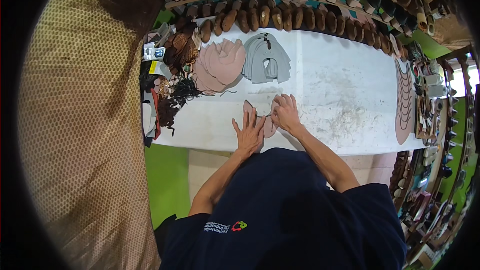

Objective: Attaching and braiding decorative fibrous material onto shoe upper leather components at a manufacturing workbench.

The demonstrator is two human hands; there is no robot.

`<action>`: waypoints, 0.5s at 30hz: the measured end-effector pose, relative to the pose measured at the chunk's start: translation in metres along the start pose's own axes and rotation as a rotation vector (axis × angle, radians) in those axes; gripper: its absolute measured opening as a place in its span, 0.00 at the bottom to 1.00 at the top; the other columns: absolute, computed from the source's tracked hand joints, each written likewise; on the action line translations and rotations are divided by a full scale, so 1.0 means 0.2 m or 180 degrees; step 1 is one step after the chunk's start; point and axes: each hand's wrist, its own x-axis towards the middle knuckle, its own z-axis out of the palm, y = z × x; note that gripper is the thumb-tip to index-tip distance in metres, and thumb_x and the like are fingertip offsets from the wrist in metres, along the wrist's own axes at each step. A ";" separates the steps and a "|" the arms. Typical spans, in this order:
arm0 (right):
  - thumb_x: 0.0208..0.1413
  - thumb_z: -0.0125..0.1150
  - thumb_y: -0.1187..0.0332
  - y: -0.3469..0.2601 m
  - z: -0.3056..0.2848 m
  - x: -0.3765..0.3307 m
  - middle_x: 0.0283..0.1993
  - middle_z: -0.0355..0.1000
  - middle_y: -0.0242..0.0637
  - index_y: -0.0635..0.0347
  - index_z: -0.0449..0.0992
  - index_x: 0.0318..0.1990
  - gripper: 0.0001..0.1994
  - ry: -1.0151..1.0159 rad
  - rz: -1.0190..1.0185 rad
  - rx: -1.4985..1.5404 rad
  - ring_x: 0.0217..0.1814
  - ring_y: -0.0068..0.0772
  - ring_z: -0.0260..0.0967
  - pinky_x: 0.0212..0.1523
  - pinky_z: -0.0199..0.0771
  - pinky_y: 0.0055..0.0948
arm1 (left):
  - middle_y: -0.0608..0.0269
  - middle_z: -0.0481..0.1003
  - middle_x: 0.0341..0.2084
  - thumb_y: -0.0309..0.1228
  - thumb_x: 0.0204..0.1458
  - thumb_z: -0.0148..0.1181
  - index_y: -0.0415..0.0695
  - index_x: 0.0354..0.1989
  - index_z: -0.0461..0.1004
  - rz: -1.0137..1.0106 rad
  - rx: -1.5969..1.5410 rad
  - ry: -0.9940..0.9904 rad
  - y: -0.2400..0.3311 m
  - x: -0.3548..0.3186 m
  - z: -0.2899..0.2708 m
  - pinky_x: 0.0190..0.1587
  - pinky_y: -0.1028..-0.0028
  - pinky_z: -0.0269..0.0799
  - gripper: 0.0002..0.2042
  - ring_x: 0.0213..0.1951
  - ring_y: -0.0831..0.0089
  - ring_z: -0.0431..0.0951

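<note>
A pink leather shoe-upper piece (248,106) lies near the front edge of the white worktable (345,95). My left hand (248,132) presses flat on it with fingers spread. My right hand (285,112) rests on the piece's right side with fingers curled down; whether it grips a small tool is hidden. A stack of pink cut pieces (220,65) and a stack of grey cut pieces (266,59) lie further back on the table.
Brown shoe lasts (280,17) line the table's far edge, with more footwear on shelves behind. Dark scraps, trims and small items (172,80) crowd the table's left end. A row of brown curved pieces (404,100) lies at the right end. A patterned wall stands left.
</note>
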 end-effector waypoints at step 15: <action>0.50 0.66 0.62 -0.03 -0.03 0.01 0.58 0.73 0.36 0.58 0.86 0.32 0.10 -0.0056 0.0137 -0.0088 0.72 0.47 0.62 0.78 0.48 0.59 | 0.60 0.44 0.82 0.43 0.63 0.56 0.64 0.72 0.68 0.0005 -0.0071 0.0010 0.03 0.01 0.01 0.69 0.21 0.29 0.27 0.81 0.51 0.42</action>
